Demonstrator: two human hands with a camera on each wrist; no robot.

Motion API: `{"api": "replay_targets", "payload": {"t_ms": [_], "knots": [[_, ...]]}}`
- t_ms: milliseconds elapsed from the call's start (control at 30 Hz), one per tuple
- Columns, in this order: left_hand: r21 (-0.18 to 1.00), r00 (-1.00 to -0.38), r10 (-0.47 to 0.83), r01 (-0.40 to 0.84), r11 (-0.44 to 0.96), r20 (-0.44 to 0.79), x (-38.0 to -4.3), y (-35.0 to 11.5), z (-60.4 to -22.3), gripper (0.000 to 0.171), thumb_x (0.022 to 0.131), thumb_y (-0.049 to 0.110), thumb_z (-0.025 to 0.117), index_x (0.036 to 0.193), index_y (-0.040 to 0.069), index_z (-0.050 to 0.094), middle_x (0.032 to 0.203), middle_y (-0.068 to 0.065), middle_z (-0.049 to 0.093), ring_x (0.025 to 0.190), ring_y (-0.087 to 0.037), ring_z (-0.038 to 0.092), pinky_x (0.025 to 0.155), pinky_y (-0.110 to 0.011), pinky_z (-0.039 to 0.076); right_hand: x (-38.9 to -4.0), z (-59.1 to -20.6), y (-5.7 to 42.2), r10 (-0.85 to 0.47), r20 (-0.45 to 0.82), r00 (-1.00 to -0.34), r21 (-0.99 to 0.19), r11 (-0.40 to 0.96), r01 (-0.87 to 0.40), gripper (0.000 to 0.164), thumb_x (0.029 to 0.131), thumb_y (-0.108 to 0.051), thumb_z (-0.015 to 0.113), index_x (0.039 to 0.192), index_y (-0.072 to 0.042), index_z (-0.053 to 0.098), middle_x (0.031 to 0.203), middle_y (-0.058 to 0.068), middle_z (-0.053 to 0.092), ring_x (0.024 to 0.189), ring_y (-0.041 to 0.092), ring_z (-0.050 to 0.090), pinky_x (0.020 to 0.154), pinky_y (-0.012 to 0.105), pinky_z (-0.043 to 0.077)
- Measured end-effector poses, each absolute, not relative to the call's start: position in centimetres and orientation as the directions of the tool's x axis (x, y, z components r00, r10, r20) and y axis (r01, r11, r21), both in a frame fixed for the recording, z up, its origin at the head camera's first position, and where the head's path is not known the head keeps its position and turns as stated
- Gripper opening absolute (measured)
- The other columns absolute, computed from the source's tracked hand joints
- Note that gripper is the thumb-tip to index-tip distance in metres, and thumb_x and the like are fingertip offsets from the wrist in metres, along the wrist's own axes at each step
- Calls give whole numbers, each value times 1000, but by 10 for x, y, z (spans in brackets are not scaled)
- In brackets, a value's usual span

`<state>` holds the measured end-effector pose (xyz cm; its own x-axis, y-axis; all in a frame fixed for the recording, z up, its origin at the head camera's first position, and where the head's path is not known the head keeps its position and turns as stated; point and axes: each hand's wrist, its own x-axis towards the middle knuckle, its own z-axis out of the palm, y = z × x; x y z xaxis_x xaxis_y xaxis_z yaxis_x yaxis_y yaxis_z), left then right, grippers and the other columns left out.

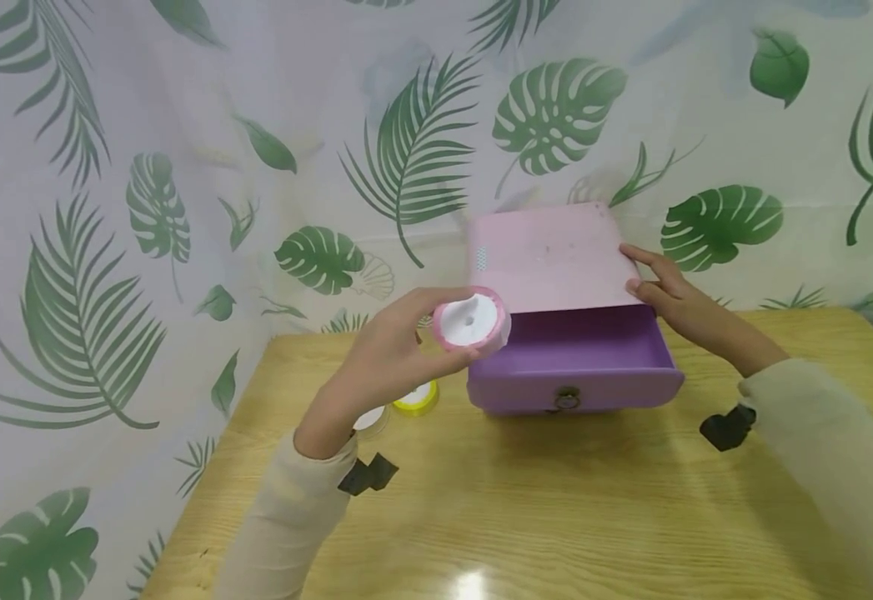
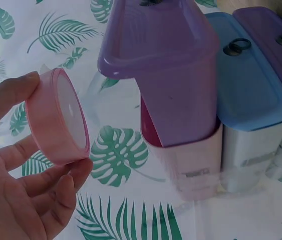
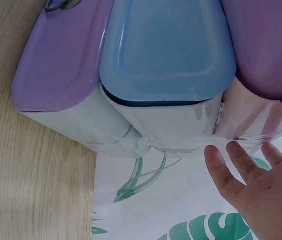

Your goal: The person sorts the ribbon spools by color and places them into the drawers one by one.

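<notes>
A spool of pink ribbon (image 1: 470, 321) with a white core is held between the thumb and fingers of my left hand (image 1: 387, 350), just left of the drawer. In the left wrist view, the pink ribbon roll (image 2: 58, 117) is gripped by its edge. The top purple drawer (image 1: 574, 385) of a small cabinet with a pink top (image 1: 552, 258) stands pulled out. My right hand (image 1: 679, 308) rests against the right side of the cabinet's top; its fingers (image 3: 221, 172) are extended along the side in the right wrist view.
A yellow-rimmed spool (image 1: 417, 400) and another pale spool (image 1: 370, 419), partly hidden by the left hand, lie on the wooden table (image 1: 526, 500). Below the pulled-out drawer are a blue drawer (image 3: 168, 50) and another purple drawer (image 3: 60, 65). Leaf-patterned cloth (image 1: 308, 125) hangs behind.
</notes>
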<state>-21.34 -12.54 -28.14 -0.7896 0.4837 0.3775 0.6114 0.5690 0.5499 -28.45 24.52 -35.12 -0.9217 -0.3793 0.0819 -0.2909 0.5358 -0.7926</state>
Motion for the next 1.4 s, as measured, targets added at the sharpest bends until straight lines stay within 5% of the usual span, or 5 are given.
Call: {"api": "replay_targets", "payload": {"t_ms": [167,867,1400], "knots": [[560,-773,511,629,539,376,-217,-113,-280,56,78,32,81,129,23,60,127,7,62,116,-7,55,93,-36,50,-285,-352,246,-380,85,-921,-793,534,-293,61,105,-35,29,157,-22,-1,159,20,-5,126,45,36,88,46,39],[525,-758,589,635,567,281,-225,-83,-288,60,74,38,83,127,21,61,126,7,62,111,-8,56,91,-28,48,-282,-349,242,-375,86,-923,-828,488,-275,63,104,-32,31,156,-19,-1,159,20,-9,130,51,33,98,66,35],[497,-751,616,639,587,238,-230,-67,-293,63,75,43,81,130,21,59,127,7,62,110,-6,57,91,-25,47,-284,-352,242,-367,88,-926,-830,487,-272,63,104,-33,31,156,-18,-1,159,21,-8,132,54,30,100,66,34]]}}
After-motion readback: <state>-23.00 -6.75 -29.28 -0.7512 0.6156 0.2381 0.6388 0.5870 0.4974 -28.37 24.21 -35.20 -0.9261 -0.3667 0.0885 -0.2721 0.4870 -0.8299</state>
